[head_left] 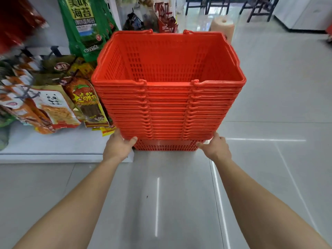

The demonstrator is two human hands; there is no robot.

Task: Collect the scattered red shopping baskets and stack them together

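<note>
Two bare forearms reach forward from the bottom edge over the grey tiled floor [269,105]. The left hand [117,148] grips the lower left corner of the stack [168,108] of red baskets: its thumb lies across the front of the lowest rims and its fingers go round the side, out of sight. The right hand [215,148] holds the lower right corner in the same way, thumb on the front, fingers hidden behind. The stack is upright between the hands, many baskets nested with their rims close one above another and their handles folded down along the rims. The mesh wall of the bottom basket [167,145] shows beneath the rims, down at floor level; whether it rests on the tiles or is just lifted cannot be told. The top basket [168,56] has nothing in it. Just left of the stack is a white shelf [53,146] hung with snack packs [53,108], and a green bag [84,24] hangs above them. Behind the stack stands a pale roll [222,26], and farther off are dark chairs [258,8].
</note>
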